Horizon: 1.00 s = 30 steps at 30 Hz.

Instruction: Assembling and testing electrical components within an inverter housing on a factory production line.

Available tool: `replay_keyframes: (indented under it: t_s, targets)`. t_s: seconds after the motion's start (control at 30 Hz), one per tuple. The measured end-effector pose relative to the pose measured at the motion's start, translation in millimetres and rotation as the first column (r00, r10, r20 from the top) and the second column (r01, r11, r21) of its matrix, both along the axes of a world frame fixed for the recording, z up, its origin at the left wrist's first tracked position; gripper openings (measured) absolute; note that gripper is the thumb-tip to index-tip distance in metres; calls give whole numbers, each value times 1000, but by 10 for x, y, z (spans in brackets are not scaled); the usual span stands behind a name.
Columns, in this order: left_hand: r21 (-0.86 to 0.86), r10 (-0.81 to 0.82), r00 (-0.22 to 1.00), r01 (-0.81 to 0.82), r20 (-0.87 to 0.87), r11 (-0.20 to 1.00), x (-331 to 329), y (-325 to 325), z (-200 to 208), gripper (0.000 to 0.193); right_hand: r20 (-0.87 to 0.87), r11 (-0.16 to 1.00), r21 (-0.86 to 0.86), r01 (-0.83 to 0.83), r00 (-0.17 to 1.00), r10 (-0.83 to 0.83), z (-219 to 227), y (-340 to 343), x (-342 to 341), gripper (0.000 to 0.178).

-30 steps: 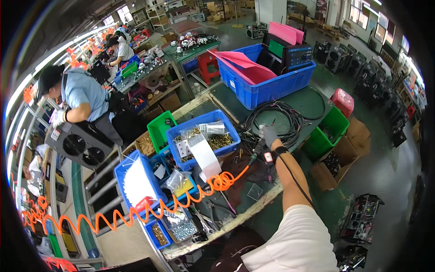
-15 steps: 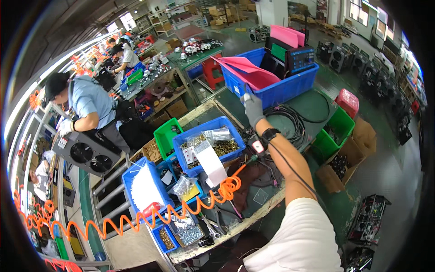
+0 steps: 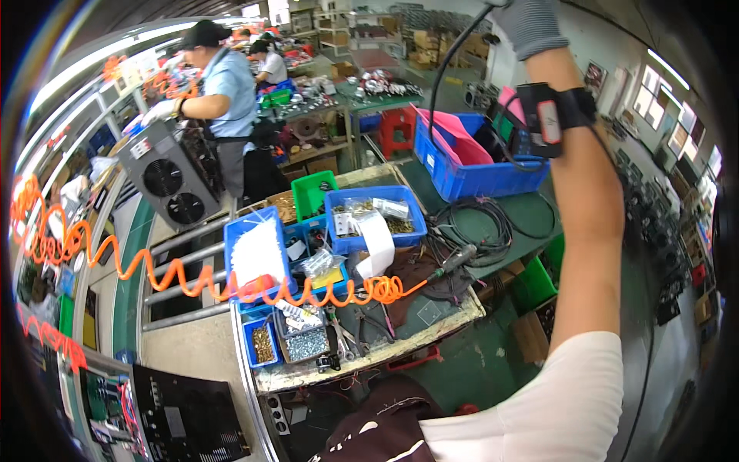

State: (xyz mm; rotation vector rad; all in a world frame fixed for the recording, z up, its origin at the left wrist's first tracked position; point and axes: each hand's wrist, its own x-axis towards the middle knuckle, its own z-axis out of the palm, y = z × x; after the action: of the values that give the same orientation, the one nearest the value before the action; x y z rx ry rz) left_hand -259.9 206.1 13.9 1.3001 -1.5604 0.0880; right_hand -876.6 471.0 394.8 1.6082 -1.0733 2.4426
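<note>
Looking for the black cable (image 3: pixel 450 52); where's it sitting next to the fingers?

Hanging right off them; the right hand (image 3: pixel 535 29), in a grey glove, is up at the top edge of the view; the cable comes out on the left side of the fingers, then drops in a loose curve in front of the blue bin (image 3: pixel 489 183) with pink sheets (image 3: pixel 462 145) in it.

So are the fingers closed or what?

Clamped on the cable, since it dangles from them; the tips get cut off by the edge though, so can't tell how they wrap; left hand's out of view, can't tell on that one.

What else is around?

Coil of cables (image 3: pixel 446 237) lying on the green table (image 3: pixel 531 217), near side of the bin; a grey-handled tool (image 3: pixel 462 256) just beside it, by the end of an orange curly hose (image 3: pixel 381 290); black gadget (image 3: pixel 533 108) strapped near the right wrist; off left, a co-worker (image 3: pixel 233 86) in a blue shirt stands beside a grey case (image 3: pixel 165 181) with two fans.
</note>
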Motion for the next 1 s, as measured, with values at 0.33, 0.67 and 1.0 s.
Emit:
replay_keyframes:
  t_s: [0.33, 0.67, 1.0]
  targets:
    - [80, -27, 85, 713, -996, -696, -1373, 597, 50, 74, -404, 880, 356, -315, 797, 449, 512, 248, 2009, 26]
    - [-602, 729, -311, 780, -610, -171, -1723, 564, -117, 42, 598, 964, 229, -138, 801, -27, -1713, 1318, 3525, 24]
    - [-253, 181, -234, 963, -955, -89, -796, 420, -312, 30, 868, 945, 14, -328, 473, 152, -4243, 2210, 3584, 35]
